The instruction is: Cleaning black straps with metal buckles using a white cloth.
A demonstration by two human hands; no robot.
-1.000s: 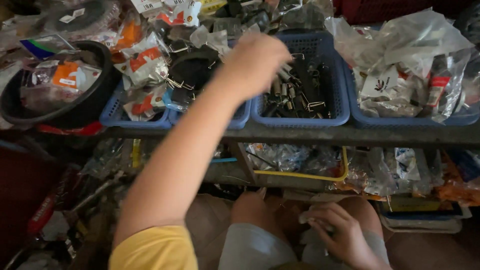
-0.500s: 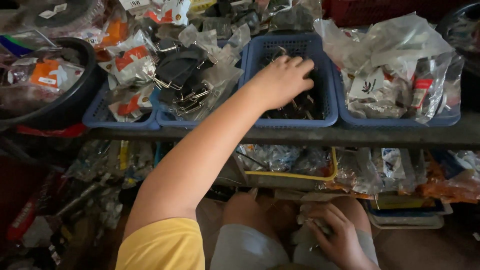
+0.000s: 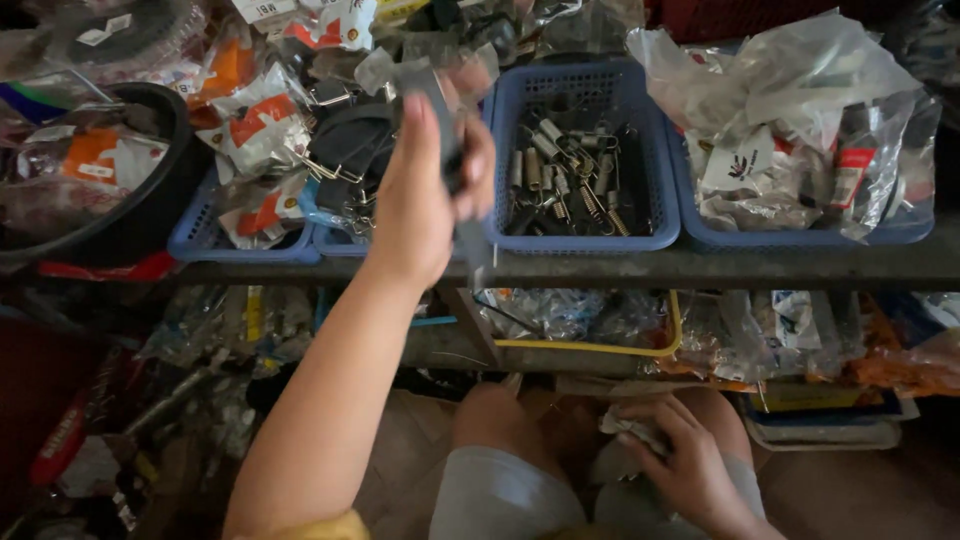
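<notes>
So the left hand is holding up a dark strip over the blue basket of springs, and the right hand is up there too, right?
Not quite. The head view shows the right hand down on the lap, touching a pale crumpled thing. The left hand does hold a dark strip beside the blue basket of springs.

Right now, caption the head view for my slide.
Left hand lifts a dark flat part beside the blue basket of springs.

Blurred beyond telling in the left hand (image 3: 425,195) a dark flat strip (image 3: 452,150), half hidden under the right hand (image 3: 690,465) a pale crumpled thing (image 3: 628,428), and cut off at the right edge a blue basket (image 3: 800,238) of bagged parts.
</notes>
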